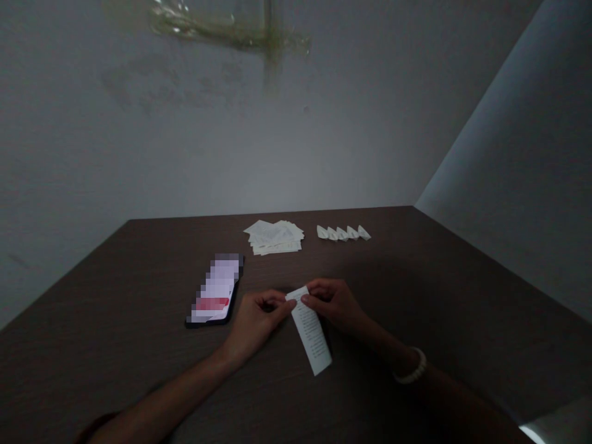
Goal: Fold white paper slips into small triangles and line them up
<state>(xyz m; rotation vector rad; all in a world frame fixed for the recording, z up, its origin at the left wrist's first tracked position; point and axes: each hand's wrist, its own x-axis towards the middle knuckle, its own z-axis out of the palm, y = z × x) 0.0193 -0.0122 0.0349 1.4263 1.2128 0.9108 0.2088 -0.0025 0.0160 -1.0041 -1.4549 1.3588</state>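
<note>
A narrow strip of printed paper (311,336) slants toward me above the brown table, its far end between my two hands. My left hand (259,317) pinches the strip's left edge near the top, thumb on the printed face. On the opposite edge, my right hand (335,302) grips the same end with thumb and bent fingers. Lines of small text run across the strip, too small to read. Beyond the hands lies a loose pile of white paper sheets (276,237). Several small folded paper pieces (342,234) stand in a row to the right of that pile.
A phone (215,290) with a lit, blurred screen lies left of my left hand. The brown table (139,265) meets a grey wall (296,142) at its far edge. Shiny tape (231,37) is stuck high on that wall. A beaded bracelet (414,369) circles my right wrist.
</note>
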